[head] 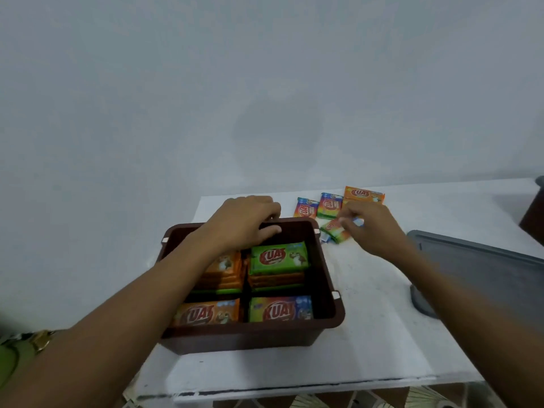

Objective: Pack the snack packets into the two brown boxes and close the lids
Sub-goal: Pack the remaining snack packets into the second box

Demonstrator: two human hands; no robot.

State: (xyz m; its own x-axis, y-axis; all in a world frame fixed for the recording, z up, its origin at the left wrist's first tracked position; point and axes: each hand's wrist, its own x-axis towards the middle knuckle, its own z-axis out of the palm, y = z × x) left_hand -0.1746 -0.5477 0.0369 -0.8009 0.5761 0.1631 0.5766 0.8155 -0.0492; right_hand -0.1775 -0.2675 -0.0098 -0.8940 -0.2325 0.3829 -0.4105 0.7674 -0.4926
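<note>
Beside brown box (329,295), right hand (372,228) pinches packet (334,229); left hand (245,220) grips rim.

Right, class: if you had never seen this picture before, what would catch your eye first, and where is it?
The open brown box near the table's front edge stands out, packed with bright orange and green snack packets. The left hand rests on the box's far rim, while the right hand touches a loose packet on the white table beside the box. More loose packets lie behind, and a grey lid sits at the right.
</note>
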